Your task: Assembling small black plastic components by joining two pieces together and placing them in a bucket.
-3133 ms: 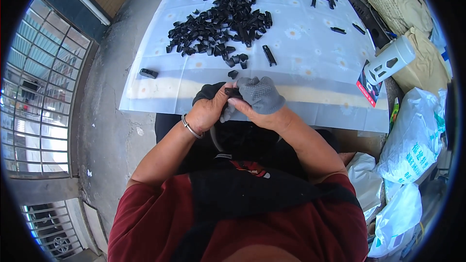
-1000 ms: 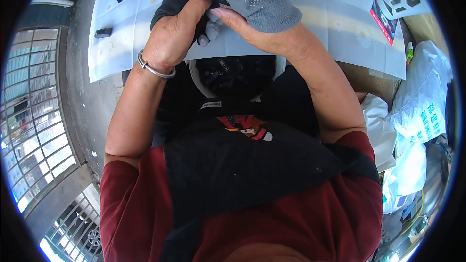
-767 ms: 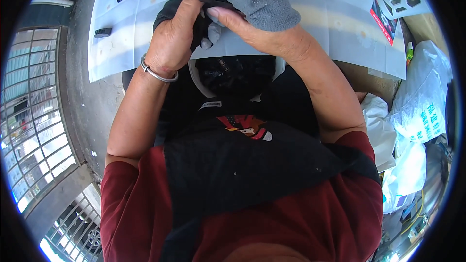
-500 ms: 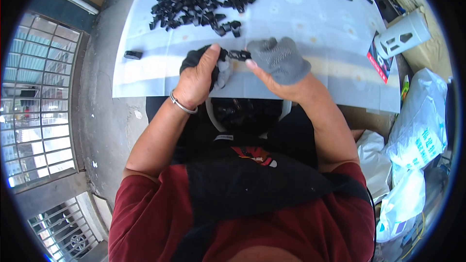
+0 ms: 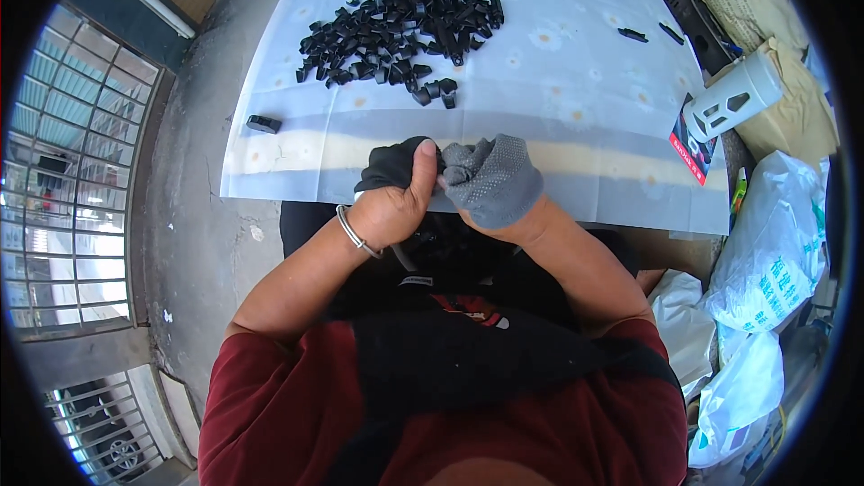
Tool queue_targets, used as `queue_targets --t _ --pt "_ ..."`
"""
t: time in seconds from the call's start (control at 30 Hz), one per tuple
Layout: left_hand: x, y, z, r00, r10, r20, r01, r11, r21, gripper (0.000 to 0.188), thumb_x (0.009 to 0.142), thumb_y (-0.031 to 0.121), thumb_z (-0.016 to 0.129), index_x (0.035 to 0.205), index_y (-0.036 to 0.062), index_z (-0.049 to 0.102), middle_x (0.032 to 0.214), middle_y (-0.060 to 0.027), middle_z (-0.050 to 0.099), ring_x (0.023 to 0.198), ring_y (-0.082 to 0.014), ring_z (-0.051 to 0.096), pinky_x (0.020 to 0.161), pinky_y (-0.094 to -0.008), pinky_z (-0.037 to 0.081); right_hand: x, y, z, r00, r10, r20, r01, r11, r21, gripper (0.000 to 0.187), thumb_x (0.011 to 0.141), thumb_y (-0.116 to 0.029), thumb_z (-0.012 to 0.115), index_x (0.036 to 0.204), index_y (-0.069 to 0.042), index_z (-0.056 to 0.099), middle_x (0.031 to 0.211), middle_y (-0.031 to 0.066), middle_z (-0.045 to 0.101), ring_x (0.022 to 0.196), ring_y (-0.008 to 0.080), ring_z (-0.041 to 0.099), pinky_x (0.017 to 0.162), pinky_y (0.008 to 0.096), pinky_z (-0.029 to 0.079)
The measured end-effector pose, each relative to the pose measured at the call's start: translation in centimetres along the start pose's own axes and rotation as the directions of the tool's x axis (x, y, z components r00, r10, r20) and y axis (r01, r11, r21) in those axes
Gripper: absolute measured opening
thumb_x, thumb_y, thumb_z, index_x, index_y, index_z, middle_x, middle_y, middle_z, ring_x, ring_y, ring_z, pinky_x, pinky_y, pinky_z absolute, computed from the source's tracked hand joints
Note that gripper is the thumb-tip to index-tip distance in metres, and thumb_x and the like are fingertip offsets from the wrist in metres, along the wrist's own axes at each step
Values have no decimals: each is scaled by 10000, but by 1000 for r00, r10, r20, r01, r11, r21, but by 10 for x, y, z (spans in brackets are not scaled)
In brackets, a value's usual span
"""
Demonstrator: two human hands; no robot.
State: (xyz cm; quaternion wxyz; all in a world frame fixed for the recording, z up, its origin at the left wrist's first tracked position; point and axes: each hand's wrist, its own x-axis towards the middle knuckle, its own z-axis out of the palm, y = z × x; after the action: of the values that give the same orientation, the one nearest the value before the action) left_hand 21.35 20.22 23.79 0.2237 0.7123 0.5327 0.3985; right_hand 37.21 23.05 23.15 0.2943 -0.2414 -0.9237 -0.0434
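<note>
Left hand (image 5: 396,184) and right hand (image 5: 493,182) are hovering close together, fingers (image 5: 466,169) curled in, any hold indeterminable, black parts (image 5: 423,22) lying beyond those fingers on the worktop (image 5: 576,130).

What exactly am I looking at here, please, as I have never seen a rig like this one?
There is no robot here: you are seeing a person's own two hands. The view comes from a wide fisheye camera worn on the head and looking down, so straight edges bend near the rim and the picture's left is the person's left.

The left hand wears a black glove with its thumb bare; the right hand wears a grey one. They are close together over the near edge of the cloth. What they may be holding is hidden by the fingers, so I cannot say.

On the cloth lies a heap of small black parts, with one stray part to the left. To the right are a white tube and a card.
</note>
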Motion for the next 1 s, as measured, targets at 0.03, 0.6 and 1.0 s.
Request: queue_targets --t 0.03,0.6,1.0 --pt "2 1 -9 996 -30 81 33 999 -33 322 912 226 377 761 6 557 639 -177 563 618 -366 545 563 -395 424 5 0 -3 1000 -6 -1 6 1000 -2 157 771 -236 570 729 -86 582 700 72 555 650 263 525 561 392 389" --pt "70 136 37 968 243 66 -233 768 596 202 758 134 552 929 34 594 871 -157 598 802 -311 583 703 -388 463 76 95 -143 872 318 373 -239 940 -243 132 649 -141 577 727 -184 676 764 47 653 698 234 621 526 394 483" --pt "-42 188 -84 891 388 238 -451 688 569 150 671 143 602 772 36 574 746 -130 559 747 -304 539 652 -402 427 88 -58 -208 821 461 336 -320 860 -397 216 612 -90 632 788 -212 660 822 7 646 765 222 616 565 368 482"
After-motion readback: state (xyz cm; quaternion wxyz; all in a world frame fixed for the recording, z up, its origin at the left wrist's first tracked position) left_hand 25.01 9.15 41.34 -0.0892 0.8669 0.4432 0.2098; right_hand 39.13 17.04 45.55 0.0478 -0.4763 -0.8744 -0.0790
